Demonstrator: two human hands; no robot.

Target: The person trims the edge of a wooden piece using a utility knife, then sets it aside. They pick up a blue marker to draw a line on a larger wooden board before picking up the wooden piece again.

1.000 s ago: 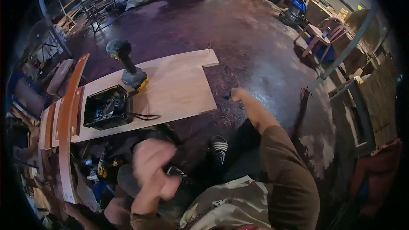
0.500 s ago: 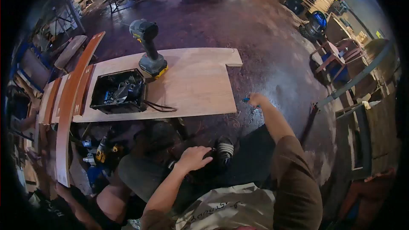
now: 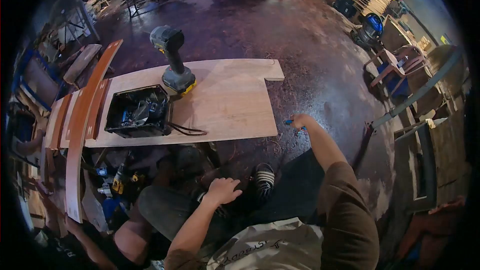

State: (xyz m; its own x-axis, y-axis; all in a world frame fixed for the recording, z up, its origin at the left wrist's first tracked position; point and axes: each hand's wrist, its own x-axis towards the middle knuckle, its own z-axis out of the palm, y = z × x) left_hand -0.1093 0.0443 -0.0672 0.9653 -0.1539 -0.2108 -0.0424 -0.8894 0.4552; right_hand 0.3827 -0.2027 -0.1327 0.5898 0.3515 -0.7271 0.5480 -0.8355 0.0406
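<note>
My right hand (image 3: 302, 121) is stretched out over the floor, off the right end of the wooden board (image 3: 230, 105). It is closed around a small blue object (image 3: 288, 122), whose kind I cannot make out. My left hand (image 3: 223, 191) hovers over or rests on my leg, with fingers apart and nothing visible in it. On the board stands an upright cordless drill (image 3: 173, 60) on its battery. Beside it a black open box (image 3: 120, 129) holds small metal and dark bits, with a dark strap (image 3: 187, 130) trailing from it.
A long reddish-brown plank (image 3: 80, 135) lies across the board's left part over shorter strips. Below it are more power tools (image 3: 118, 180) and another person's arm (image 3: 87, 240) and leg. A plastic chair (image 3: 400, 65) stands on the right, near a grey pole (image 3: 420, 90).
My left hand has drawn slightly left and its fingers have curled a little. My right hand has barely shifted, still around the blue object.
</note>
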